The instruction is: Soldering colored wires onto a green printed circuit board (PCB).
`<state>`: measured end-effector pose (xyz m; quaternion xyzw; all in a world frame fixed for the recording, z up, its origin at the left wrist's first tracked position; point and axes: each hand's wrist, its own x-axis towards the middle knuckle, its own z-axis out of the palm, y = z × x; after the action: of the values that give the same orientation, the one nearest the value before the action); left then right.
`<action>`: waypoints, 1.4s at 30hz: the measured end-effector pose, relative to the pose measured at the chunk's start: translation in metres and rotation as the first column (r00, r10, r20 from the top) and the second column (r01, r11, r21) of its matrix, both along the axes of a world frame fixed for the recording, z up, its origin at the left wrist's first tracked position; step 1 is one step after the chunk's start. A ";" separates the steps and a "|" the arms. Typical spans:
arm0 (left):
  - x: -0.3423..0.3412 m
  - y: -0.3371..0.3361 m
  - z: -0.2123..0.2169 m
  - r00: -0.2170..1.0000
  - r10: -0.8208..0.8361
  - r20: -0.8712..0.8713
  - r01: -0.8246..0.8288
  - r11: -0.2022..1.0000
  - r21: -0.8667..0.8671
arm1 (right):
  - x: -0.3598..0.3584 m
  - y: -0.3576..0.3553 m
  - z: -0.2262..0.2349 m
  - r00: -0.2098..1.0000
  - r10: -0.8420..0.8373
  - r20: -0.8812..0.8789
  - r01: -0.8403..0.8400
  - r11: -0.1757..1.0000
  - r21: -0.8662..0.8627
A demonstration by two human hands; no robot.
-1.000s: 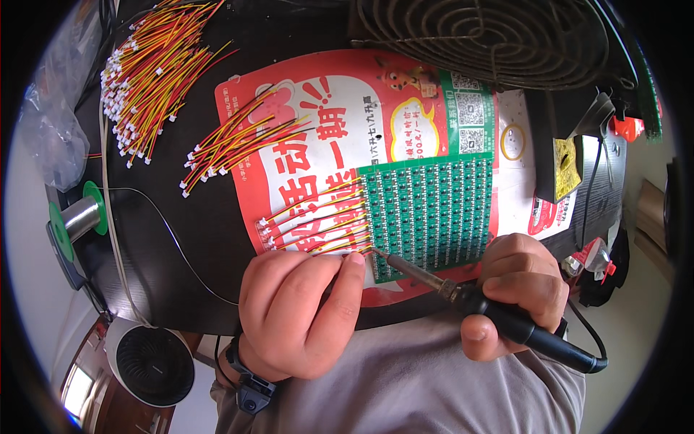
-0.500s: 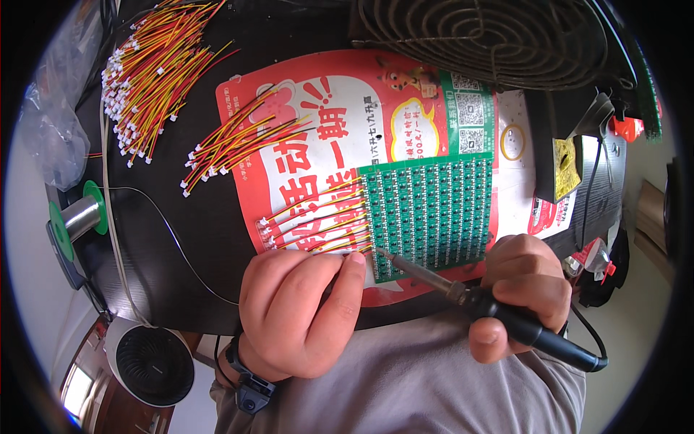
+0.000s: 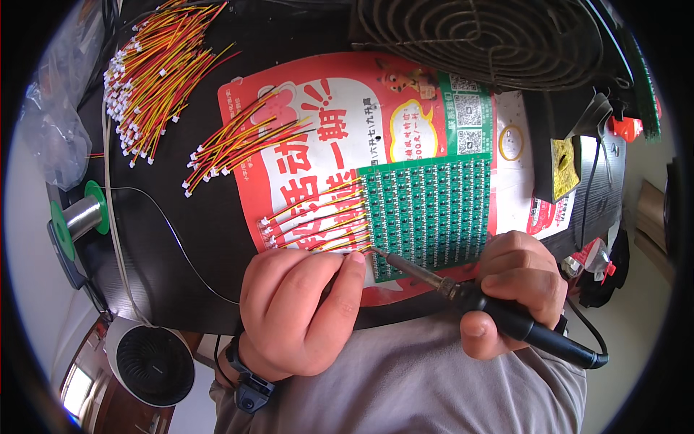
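Solder spool [image 3: 81,217] parked at 9 o'clock on the tabletop [image 3: 181,239], loose wires [image 3: 155,69] heaped at 11, within reach. Left hand [image 3: 300,311] pinches a wire against the green circuit board [image 3: 426,213] at centre, steadying it. Right hand [image 3: 517,286], at 4 o'clock, is clenched round the soldering iron [image 3: 491,311], tip at the board's lower-left corner.

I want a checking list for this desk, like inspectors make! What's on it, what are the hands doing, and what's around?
Surface: dark table with a red and white printed sheet lying on it.
Job's things: green circuit board panel on the sheet; red and yellow wires along its left edge; soldering iron, tip at the panel's lower left corner.
Clutter: two heaps of loose wires, solder spool, clear plastic bag, yellow sponge.
Grips: left hand pinches wire ends beside the tip; right hand holds the iron's handle.
Cables: thin solder strand; iron's cord.
Surroundings: wire fan guard, small round fan.
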<state>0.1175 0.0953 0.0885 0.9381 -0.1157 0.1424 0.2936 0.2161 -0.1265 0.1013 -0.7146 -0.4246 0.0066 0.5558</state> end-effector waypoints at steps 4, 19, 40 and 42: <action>0.000 0.000 0.002 1.000 0.010 -0.007 -0.010 1.000 0.007 | -0.001 0.000 0.000 1.000 -0.013 -0.003 0.013 1.000 0.009; 0.000 0.000 -0.001 1.000 0.007 0.001 -0.007 1.000 0.007 | -0.002 -0.002 0.000 0.997 -0.069 -0.040 0.070 0.997 0.033; 0.001 -0.004 0.000 0.999 0.050 0.017 -0.050 0.998 -0.040 | -0.001 0.000 0.002 1.000 0.004 -0.022 -0.004 1.000 -0.009; 0.000 -0.001 -0.001 0.999 0.025 0.028 -0.025 0.999 -0.028 | -0.001 0.000 0.002 1.000 0.000 -0.023 0.000 1.000 -0.009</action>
<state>0.1178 0.0941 0.0871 0.9333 -0.1062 0.1609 0.3029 0.2149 -0.1260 0.1032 -0.7168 -0.4183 0.0167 0.5576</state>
